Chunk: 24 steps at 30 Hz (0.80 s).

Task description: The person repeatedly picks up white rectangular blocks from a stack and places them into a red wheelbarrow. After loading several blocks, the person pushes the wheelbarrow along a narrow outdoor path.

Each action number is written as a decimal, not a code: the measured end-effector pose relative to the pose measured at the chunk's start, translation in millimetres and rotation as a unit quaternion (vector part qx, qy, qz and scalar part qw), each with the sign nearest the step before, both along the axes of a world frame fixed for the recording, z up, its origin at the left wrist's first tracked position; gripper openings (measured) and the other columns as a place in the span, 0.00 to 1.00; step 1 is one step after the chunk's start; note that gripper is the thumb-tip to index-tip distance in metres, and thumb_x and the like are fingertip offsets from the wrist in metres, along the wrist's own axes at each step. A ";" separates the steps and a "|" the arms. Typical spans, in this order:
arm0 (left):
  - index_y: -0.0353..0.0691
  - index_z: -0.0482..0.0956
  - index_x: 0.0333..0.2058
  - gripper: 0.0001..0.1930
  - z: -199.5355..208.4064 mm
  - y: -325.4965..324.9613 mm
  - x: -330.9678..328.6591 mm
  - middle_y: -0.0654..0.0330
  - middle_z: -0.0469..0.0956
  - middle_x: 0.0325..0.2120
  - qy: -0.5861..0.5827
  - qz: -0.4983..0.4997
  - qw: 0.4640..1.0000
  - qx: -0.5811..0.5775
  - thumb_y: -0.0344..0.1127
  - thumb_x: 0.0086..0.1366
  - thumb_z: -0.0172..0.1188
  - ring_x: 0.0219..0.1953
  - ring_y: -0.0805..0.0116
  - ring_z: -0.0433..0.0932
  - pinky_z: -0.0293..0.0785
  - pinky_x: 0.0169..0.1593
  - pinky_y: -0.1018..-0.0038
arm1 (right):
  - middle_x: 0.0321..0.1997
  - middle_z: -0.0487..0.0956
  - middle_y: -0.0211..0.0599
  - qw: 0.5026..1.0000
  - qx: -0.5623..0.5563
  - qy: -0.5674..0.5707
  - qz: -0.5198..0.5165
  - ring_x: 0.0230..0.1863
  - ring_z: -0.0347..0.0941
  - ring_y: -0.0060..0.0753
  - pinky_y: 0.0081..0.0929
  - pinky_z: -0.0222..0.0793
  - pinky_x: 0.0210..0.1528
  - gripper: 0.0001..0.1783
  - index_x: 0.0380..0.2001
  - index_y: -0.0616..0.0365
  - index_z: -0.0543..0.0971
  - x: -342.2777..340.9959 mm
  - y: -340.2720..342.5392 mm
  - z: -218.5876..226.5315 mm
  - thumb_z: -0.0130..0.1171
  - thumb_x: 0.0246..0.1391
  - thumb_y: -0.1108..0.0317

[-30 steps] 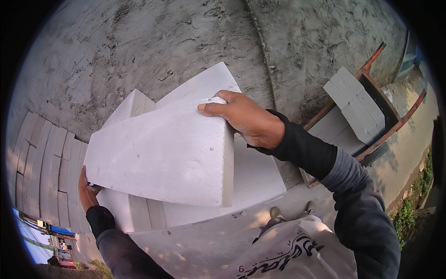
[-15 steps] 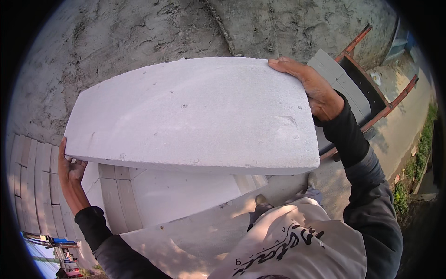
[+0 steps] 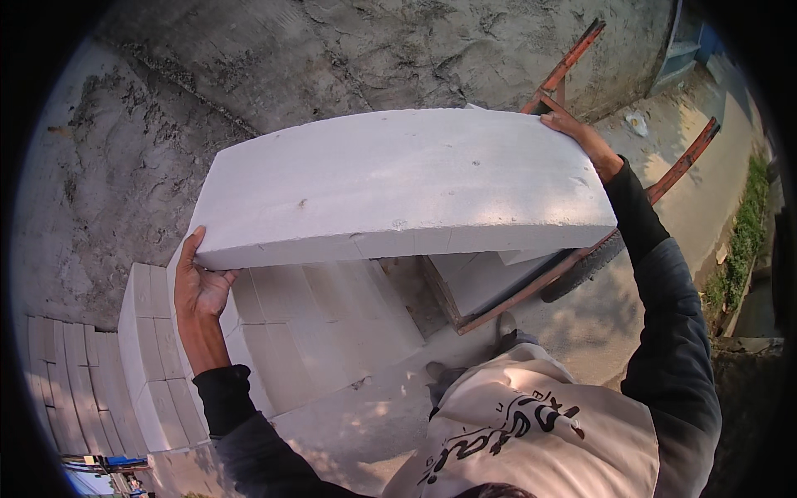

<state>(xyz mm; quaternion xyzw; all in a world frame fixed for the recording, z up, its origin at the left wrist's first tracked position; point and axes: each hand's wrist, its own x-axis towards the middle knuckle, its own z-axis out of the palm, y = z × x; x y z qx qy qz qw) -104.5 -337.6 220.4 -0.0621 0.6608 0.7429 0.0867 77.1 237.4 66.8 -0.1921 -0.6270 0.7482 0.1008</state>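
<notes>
A large white lightweight concrete block (image 3: 398,187) is held up between both my hands, its broad face turned toward me. My left hand (image 3: 202,286) grips its lower left corner, thumb on the face and fingers curled beneath. At the upper right corner my right hand (image 3: 577,137) is closed over the edge, with part of its fingers hidden behind the block. Below the block, to the left, stand stacked pale blocks (image 3: 311,349). Under its right end shows the red-framed handcart (image 3: 498,311), carrying more pale blocks.
A rough grey plastered wall (image 3: 332,58) runs along the far side. More stacked blocks (image 3: 75,365) stand at far left. The cart's red handles (image 3: 685,162) reach out to the right, and its black wheel (image 3: 585,270) rests on the concrete ground. Grass (image 3: 741,224) edges the right side.
The block has moved right over the cart and tilted, showing more of its lower edge. Both hands keep their hold. My view has shifted, revealing more of the cart's near end and the stacks.
</notes>
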 end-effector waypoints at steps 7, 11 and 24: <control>0.33 0.63 0.65 0.39 -61.0 104.5 -2.2 0.45 0.69 0.61 -0.048 -0.020 0.998 0.023 0.42 0.62 0.70 0.64 0.46 0.70 0.70 0.64 0.45 | 0.38 0.81 0.33 0.993 -0.093 -0.002 0.074 0.33 0.79 0.19 0.20 0.76 0.34 0.24 0.50 0.59 0.78 -2.2 109.4 -85.7 0.63 0.64 0.49; 0.34 0.63 0.66 0.37 -91.9 120.8 -5.4 0.47 0.69 0.62 -0.071 -0.005 0.997 0.035 0.40 0.63 0.69 0.64 0.46 0.70 0.68 0.65 0.45 | 0.40 0.82 0.36 0.984 -0.147 -0.036 0.093 0.37 0.81 0.22 0.21 0.78 0.36 0.24 0.51 0.59 0.78 -21.8 133.5 -119.2 0.62 0.65 0.49; 0.33 0.67 0.62 0.34 -123.2 145.1 21.7 0.51 0.69 0.62 -0.025 0.078 0.996 0.035 0.43 0.64 0.70 0.63 0.55 0.71 0.70 0.64 0.55 | 0.63 0.75 0.46 0.984 0.035 -0.167 0.047 0.63 0.72 0.34 0.33 0.70 0.63 0.30 0.62 0.59 0.74 -48.9 146.9 -126.5 0.58 0.70 0.47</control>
